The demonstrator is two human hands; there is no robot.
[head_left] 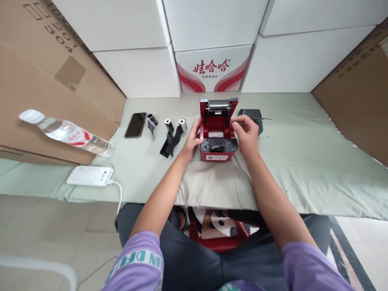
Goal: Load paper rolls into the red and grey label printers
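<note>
Stacked white cardboard boxes, one printed with red characters, stand behind a pale green cloth-covered counter, with brown corrugated cardboard sheets leaning far left and far right of the small red receipt printer that serves as landmark. The printer sits near the counter's front edge, lid raised upright, a white paper roll lying in its open bay. The left hand rests against the printer's left side, fingers curled onto the casing; the right hand lies on its right side, fingers pinched narrowly at the upper right rim of the bay. A clear plastic water bottle lies on its side far left of the printer, a white power strip below it. Left of the printer lie a black smartphone and three small paper rolls with dark trailing strips. A black power adapter sits just right, behind the right hand.
</note>
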